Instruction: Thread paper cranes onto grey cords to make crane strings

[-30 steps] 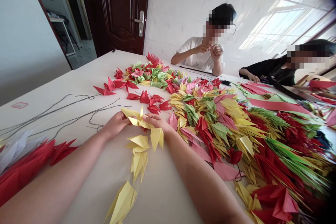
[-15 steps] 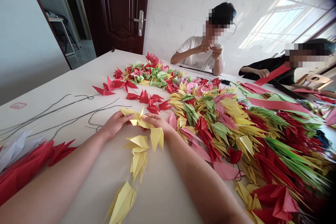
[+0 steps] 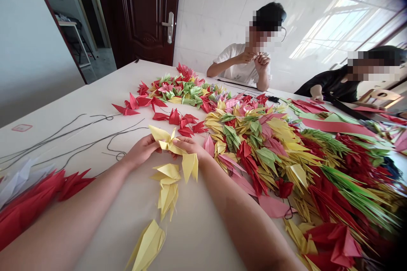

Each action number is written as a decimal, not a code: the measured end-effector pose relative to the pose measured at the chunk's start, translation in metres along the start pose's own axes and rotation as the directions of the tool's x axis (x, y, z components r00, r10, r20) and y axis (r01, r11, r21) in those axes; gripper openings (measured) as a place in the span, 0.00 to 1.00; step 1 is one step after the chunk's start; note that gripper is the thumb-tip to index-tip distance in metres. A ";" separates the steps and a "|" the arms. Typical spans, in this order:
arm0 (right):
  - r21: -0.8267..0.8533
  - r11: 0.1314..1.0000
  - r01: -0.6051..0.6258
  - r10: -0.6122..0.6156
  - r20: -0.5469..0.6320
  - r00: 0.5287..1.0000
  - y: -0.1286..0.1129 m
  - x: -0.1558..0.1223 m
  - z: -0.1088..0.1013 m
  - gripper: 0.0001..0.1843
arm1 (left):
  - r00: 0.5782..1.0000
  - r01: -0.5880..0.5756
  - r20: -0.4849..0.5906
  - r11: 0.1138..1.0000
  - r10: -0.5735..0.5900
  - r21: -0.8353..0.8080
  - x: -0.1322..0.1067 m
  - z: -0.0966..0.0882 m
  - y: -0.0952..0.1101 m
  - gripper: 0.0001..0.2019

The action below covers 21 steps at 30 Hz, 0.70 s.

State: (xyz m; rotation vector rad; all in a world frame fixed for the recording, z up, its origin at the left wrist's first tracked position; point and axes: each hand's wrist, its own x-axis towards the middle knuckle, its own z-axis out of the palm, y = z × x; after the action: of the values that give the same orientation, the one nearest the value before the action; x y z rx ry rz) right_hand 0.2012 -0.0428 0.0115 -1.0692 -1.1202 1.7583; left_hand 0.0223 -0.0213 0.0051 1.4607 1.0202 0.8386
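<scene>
Perhaps a home: panelled wooden door

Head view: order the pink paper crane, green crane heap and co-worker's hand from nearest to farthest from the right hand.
From the right hand on the yellow paper crane:
1. Pink paper crane, just to its right.
2. Green crane heap, straight ahead.
3. Co-worker's hand, far right.
</scene>
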 end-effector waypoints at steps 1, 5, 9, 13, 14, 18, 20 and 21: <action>0.004 1.000 -0.003 0.003 -0.005 1.000 0.000 0.000 0.000 0.19 | 1.000 -0.010 0.012 0.999 0.009 0.043 0.000 0.000 0.000 0.13; 0.004 1.000 -0.002 0.002 0.009 1.000 0.001 0.001 -0.001 0.18 | 0.998 -0.023 0.053 0.994 0.018 0.109 0.000 0.000 -0.001 0.14; 0.003 1.000 0.004 -0.004 0.022 1.000 0.001 0.000 -0.001 0.17 | 0.998 -0.028 0.054 0.992 0.021 0.124 0.001 -0.001 -0.002 0.14; 0.006 1.000 0.005 -0.005 0.019 1.000 0.001 0.001 -0.002 0.16 | 0.998 -0.032 0.061 0.993 0.026 0.110 0.001 -0.001 -0.002 0.14; 0.003 1.000 0.007 -0.007 0.022 1.000 0.002 0.001 -0.002 0.16 | 0.998 -0.032 0.062 0.994 0.026 0.105 0.001 0.000 -0.002 0.14; 0.005 1.000 0.010 -0.010 0.036 0.999 0.004 0.002 -0.003 0.16 | 0.997 -0.031 0.080 0.995 0.024 0.092 -0.001 0.000 0.000 0.15; 0.006 1.000 0.009 -0.009 0.031 0.999 0.004 0.002 -0.003 0.16 | 0.995 -0.035 0.094 0.995 0.026 0.097 -0.002 0.000 0.001 0.16; 0.008 1.000 0.009 -0.009 0.026 1.000 0.004 0.002 -0.003 0.16 | 0.995 -0.035 0.096 0.994 0.025 0.106 -0.002 0.000 0.001 0.16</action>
State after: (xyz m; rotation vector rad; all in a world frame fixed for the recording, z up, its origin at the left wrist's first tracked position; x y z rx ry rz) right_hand 0.2028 -0.0416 0.0068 -1.0372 -1.1314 1.7732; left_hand 0.0217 -0.0231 0.0062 1.5956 0.9869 0.7375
